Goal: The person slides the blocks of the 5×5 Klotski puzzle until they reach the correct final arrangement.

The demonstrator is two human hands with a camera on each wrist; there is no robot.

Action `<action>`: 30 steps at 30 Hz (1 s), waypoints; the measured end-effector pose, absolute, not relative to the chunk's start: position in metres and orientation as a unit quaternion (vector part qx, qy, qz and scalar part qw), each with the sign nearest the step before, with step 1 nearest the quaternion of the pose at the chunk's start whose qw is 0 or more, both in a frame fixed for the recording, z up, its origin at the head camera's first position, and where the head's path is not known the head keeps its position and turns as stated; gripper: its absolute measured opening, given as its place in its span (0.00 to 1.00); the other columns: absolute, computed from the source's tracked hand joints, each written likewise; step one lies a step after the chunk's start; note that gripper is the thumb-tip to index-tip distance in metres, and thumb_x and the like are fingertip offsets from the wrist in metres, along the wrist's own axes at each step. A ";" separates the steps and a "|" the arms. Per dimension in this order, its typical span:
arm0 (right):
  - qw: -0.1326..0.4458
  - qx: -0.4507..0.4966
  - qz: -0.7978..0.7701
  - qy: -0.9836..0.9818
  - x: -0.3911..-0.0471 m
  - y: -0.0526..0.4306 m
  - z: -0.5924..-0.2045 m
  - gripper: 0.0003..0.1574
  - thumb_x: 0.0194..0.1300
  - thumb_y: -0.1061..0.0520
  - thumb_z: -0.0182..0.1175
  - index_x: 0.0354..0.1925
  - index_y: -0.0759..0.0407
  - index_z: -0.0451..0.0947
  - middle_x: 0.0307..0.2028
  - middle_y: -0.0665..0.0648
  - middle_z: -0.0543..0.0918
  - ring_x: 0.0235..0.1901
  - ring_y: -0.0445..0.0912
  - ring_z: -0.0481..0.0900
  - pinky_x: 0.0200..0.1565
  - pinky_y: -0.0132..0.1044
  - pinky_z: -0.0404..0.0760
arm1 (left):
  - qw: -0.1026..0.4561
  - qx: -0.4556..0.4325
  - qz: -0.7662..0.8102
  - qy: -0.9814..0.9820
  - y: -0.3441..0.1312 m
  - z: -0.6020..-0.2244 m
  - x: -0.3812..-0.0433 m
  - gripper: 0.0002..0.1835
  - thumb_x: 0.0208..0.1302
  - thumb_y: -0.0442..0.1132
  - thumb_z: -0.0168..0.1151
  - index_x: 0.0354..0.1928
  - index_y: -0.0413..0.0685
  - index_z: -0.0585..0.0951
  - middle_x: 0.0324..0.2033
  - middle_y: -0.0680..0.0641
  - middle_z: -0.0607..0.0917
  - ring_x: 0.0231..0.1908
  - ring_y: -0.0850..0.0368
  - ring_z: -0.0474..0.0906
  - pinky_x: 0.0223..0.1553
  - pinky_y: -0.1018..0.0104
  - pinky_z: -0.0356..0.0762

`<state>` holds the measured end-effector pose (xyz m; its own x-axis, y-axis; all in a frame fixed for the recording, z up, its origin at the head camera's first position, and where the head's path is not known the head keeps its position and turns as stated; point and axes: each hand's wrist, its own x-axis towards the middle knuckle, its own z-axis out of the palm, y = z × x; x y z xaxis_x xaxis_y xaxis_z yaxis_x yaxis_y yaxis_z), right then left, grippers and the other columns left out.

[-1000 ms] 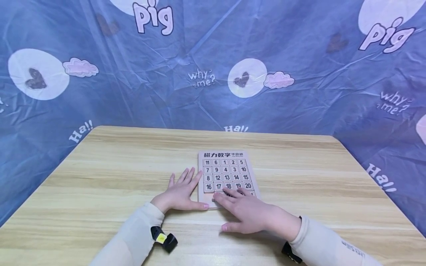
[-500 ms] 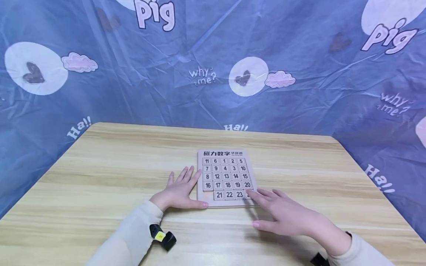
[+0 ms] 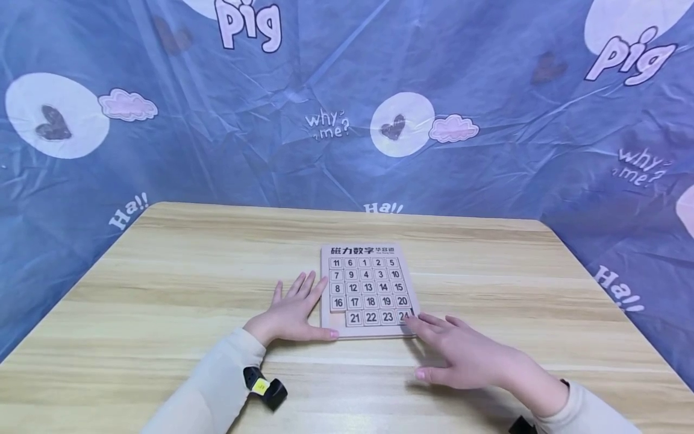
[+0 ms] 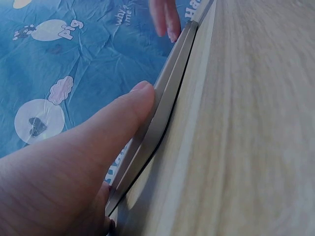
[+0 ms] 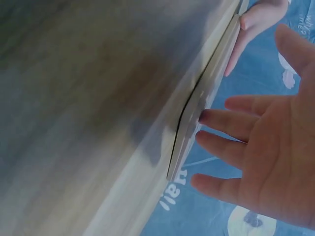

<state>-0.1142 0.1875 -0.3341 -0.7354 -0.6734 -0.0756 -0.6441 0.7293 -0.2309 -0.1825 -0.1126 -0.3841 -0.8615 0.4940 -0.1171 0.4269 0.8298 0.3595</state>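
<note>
A flat sliding number puzzle (image 3: 368, 332) lies on the table with several rows of numbered tiles and Chinese lettering along its top. Its bottom row runs 21, 22, 23, 24, with a bare slot (image 3: 338, 319) at the left end. My left hand (image 3: 290, 316) rests spread at the puzzle's left side, thumb (image 4: 140, 98) on the lower left corner, fingers along the edge. With fingers extended, my right hand (image 3: 472, 355) reaches in from the right. Its index fingertip overlaps the tile 24 (image 3: 403, 314) at the lower right corner, and the right wrist view shows its palm and spread fingers.
The puzzle sits on a wood-grain table (image 3: 217, 253). Behind and beside the table hangs a blue printed cloth (image 3: 271, 150). A black band with a small camera (image 3: 265, 387) is strapped to the left wrist.
My right hand has moved right from over the bottom row to the lower right corner, uncovering tiles 21 to 24. My left hand has stayed in place.
</note>
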 end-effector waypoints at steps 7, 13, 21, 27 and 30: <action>0.099 -0.366 -0.075 0.922 -0.111 0.182 -0.336 0.51 0.52 0.29 0.47 0.64 0.58 0.51 0.62 0.62 0.53 0.60 0.56 0.50 0.50 0.63 0.52 | 0.105 0.242 0.162 0.951 -0.112 -0.383 -0.182 0.58 0.36 0.77 0.47 0.67 0.54 0.42 0.64 0.42 0.41 0.62 0.48 0.32 0.54 0.42 0.25; 0.118 -0.383 -0.055 0.915 -0.111 0.177 -0.337 0.52 0.53 0.29 0.45 0.65 0.58 0.48 0.64 0.62 0.48 0.62 0.56 0.44 0.51 0.62 0.50 | 0.103 0.243 0.158 0.951 -0.112 -0.382 -0.182 0.58 0.36 0.77 0.47 0.67 0.53 0.43 0.64 0.42 0.42 0.62 0.48 0.32 0.54 0.42 0.26; 0.132 -0.400 -0.087 0.903 -0.120 0.172 -0.335 0.51 0.54 0.31 0.47 0.65 0.61 0.47 0.63 0.61 0.51 0.61 0.58 0.45 0.52 0.62 0.48 | 0.102 0.245 0.164 0.950 -0.112 -0.381 -0.181 0.58 0.37 0.76 0.48 0.67 0.53 0.43 0.64 0.41 0.42 0.62 0.47 0.33 0.54 0.42 0.25; 0.097 -0.340 -0.103 0.930 -0.171 0.173 -0.336 0.50 0.56 0.34 0.47 0.64 0.64 0.45 0.63 0.60 0.51 0.60 0.61 0.45 0.53 0.62 0.43 | 0.104 0.244 0.160 0.951 -0.111 -0.381 -0.181 0.58 0.36 0.77 0.47 0.67 0.53 0.43 0.64 0.42 0.42 0.62 0.48 0.33 0.54 0.41 0.26; 0.083 -0.303 -0.103 0.944 -0.196 0.173 -0.342 0.52 0.56 0.33 0.46 0.65 0.65 0.43 0.63 0.62 0.51 0.60 0.62 0.45 0.52 0.63 0.44 | 0.103 0.245 0.159 0.951 -0.111 -0.381 -0.181 0.58 0.36 0.77 0.47 0.67 0.53 0.44 0.64 0.42 0.42 0.62 0.47 0.33 0.54 0.41 0.26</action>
